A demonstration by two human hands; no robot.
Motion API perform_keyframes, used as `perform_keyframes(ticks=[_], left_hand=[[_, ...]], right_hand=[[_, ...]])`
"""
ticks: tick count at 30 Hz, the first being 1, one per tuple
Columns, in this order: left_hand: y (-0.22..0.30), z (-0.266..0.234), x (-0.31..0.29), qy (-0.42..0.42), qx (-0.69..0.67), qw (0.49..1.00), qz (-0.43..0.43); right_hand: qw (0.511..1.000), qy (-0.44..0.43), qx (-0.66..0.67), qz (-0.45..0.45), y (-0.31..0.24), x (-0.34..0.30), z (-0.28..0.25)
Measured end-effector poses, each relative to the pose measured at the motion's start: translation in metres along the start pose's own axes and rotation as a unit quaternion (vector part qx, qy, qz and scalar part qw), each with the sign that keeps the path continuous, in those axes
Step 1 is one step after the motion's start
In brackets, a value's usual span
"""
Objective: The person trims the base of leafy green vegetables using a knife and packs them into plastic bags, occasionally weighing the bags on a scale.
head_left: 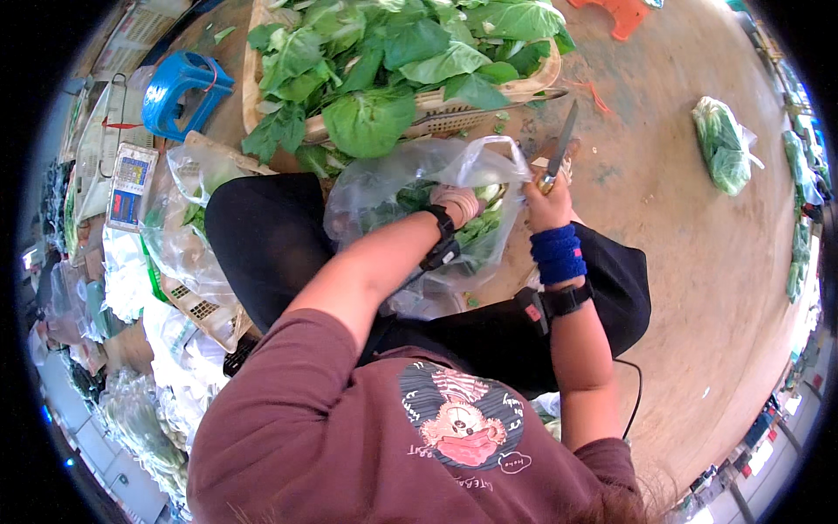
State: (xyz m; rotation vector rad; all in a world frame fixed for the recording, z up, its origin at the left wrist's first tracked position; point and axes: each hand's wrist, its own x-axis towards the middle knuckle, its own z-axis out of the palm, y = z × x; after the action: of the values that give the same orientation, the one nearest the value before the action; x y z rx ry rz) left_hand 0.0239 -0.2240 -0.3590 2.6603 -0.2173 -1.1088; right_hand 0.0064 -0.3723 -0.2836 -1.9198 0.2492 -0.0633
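A clear plastic bag stands open between my legs, with leafy greens inside. My left hand reaches down into its mouth among the leaves; the fingers are mostly hidden there. Closed around a knife, my right hand is at the bag's right rim, the blade pointing up and away. A handle loop of the bag rises beside that hand and seems caught against it. Just beyond the bag, a large tan crate is heaped with loose leafy greens.
A blue plastic stool stands at the far left, near a digital scale. More plastic bags lie by my left knee. A packed bag of greens rests on the brown floor at right. An orange-red stool is at the top.
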Motion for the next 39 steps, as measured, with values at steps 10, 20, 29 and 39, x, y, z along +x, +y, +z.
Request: perform_keyframes(ticks=[10, 20, 29, 39], left_hand=[[0.003, 0.059, 0.106, -0.028, -0.06, 0.984, -0.165], [0.006, 0.062, 0.105, -0.031, -0.092, 0.982, -0.16], [0.014, 0.037, 0.087, -0.143, 0.001, 0.984, -0.108], [-0.033, 0.071, 0.089, -0.075, 0.006, 0.988, -0.131]], right_hand=[[0.999, -0.04, -0.002, -0.025, -0.023, 0.007, 0.025], [0.993, -0.05, 0.069, 0.077, -0.022, 0.022, 0.023], [0.989, -0.036, 0.084, 0.114, 0.0, 0.025, 0.02], [0.981, -0.045, 0.162, 0.1, -0.012, 0.039, 0.012]])
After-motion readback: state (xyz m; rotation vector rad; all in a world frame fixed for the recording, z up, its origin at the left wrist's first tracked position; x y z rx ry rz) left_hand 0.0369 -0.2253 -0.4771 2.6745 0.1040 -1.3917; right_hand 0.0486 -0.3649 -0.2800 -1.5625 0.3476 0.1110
